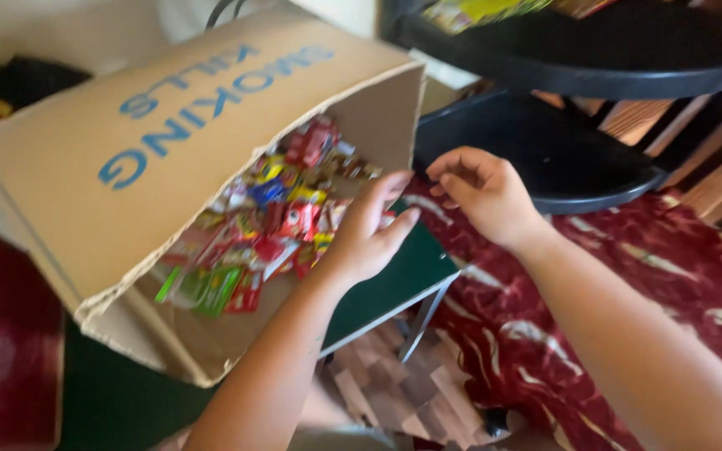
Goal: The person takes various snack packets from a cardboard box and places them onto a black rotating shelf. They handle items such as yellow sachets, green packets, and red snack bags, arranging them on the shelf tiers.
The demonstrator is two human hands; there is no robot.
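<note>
A large cardboard box point(119, 150) lies tipped on its side on a green tabletop point(411, 271), its open mouth facing me. Inside it is a heap of small colourful sachets point(269, 225), mostly red, yellow and green. My left hand point(369, 230) is at the box mouth, fingers together and reaching toward the sachets; whether it grips any is unclear. My right hand point(482, 192) hovers just right of the box's edge, fingers loosely curled, with nothing visible in it.
A black tiered round rack point(570, 159) stands behind my right hand, with packets on its top shelf. A dark red patterned carpet point(628, 284) covers the floor at right. Wood-pattern flooring point(394, 392) shows below the table edge.
</note>
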